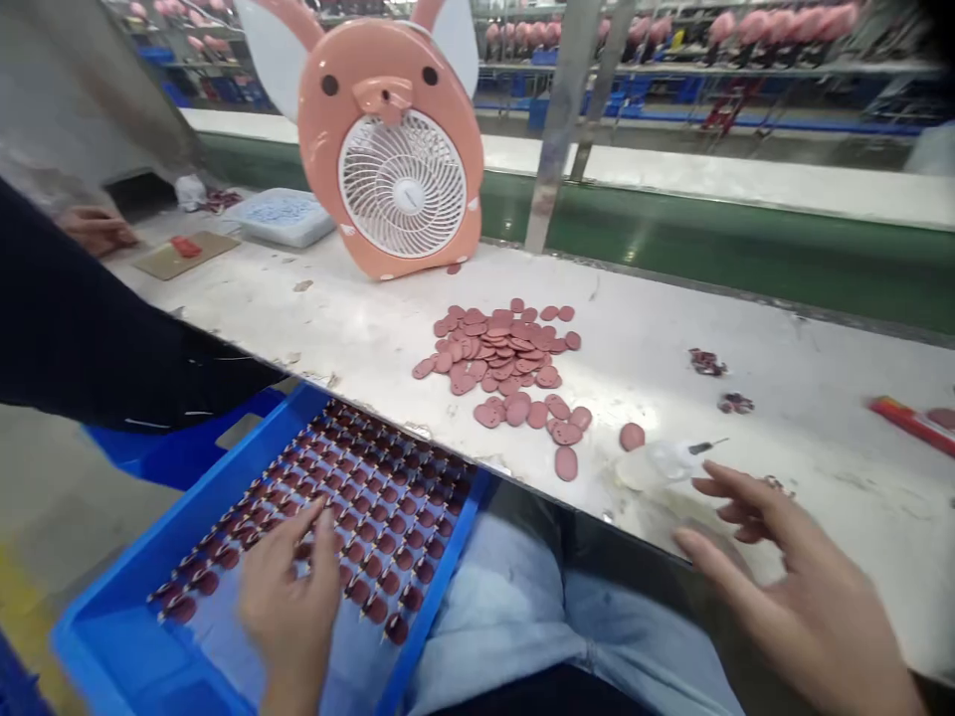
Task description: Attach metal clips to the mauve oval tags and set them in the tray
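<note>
My left hand (pixel 292 597) reaches into a blue tray (pixel 126 622) on my lap, its fingers resting on rows of small dark-red pieces (pixel 373 502) set on pins. My right hand (pixel 798 587) hovers over the near edge of the white workbench (pixel 821 398), fingers spread, holding nothing. Just beyond its fingertips lies a small clear bottle with a needle tip (pixel 671 459). A pile of pink oval discs (pixel 503 358) lies on the bench in front of me, with a few loose discs (pixel 633 436) nearer the bottle.
A pink animal-shaped desk fan (pixel 395 149) stands at the back of the bench. Another person's dark sleeve (pixel 82 318) and hand (pixel 94 229) are at left, near a cardboard piece (pixel 183 254) and a pale tray (pixel 282 214). A red pen-like object (pixel 910 423) lies at right.
</note>
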`<state>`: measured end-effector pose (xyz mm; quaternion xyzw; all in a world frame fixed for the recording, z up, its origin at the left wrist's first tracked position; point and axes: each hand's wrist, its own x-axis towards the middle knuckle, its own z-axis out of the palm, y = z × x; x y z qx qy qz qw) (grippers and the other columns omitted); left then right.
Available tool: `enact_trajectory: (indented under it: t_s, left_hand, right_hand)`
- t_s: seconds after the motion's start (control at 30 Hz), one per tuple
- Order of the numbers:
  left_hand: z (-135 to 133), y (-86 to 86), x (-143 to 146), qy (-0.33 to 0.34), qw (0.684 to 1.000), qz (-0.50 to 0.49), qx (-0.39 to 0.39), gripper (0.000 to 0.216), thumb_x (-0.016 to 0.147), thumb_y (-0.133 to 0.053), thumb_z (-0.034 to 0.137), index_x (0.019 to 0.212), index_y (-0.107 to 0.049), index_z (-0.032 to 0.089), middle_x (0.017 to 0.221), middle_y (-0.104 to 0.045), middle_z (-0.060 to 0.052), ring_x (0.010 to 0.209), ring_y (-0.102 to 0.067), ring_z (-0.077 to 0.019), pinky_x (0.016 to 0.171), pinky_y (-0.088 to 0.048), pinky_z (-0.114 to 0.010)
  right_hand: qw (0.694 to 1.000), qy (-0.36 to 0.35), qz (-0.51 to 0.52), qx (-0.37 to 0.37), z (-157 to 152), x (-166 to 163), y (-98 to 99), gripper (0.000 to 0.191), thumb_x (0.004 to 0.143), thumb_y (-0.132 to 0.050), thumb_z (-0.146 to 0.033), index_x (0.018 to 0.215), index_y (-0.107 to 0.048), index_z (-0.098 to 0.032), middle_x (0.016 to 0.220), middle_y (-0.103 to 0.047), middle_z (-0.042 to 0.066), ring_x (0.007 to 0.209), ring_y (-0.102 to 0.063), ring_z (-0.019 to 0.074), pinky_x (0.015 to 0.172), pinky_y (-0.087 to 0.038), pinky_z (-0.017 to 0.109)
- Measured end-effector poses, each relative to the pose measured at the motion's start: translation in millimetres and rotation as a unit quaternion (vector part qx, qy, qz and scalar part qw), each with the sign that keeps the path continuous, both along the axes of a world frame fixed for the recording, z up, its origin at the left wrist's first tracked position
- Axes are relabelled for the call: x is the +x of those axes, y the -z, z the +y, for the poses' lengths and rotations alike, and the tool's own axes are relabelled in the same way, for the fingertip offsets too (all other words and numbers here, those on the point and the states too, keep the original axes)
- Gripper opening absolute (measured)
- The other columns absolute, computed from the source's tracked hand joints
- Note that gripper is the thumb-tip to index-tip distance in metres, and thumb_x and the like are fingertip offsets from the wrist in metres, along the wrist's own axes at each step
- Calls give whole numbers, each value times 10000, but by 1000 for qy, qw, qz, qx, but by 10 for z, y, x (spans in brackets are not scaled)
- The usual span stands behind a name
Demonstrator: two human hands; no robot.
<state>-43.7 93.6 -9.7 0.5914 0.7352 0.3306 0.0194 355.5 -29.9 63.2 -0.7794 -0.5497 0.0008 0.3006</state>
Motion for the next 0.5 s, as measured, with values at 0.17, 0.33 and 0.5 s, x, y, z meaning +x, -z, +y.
enact_trajectory:
  t_s: [0.17,0.33,0.5]
  left_hand:
    - [115,-420,1275,408,894,47,180,336,897,-691,328,1216,-695,225,1169,-749,-117,1076,-659,-276,1003,-434,-400]
    - [99,-473,1693,564,806,91,153,406,927,-680,304,1326,-640,233,1264,-750,-53,1089,-678,-236,1111,-257,-369]
    - [-131,-473,1662,519,835,-151,105,345,876,-668,63,1106,-751,306,987,-823,19,825,-725,-173,893,-439,-334]
  right_hand:
    - [1000,-7,20,16,307,-211,59,561,879,-587,-707,1164,-584,-224,950,-615,95,831,-558,290,726,-451,423]
    - [994,-9,93,56,442,-197,78,329,903,-657,-520,1040,-624,-222,1010,-610,106,959,-539,324,870,-422,484]
    - [945,-90,297,107,250,-317,28,275,972,-527,-474,1146,-517,-262,1076,-634,71,905,-643,255,795,-533,419]
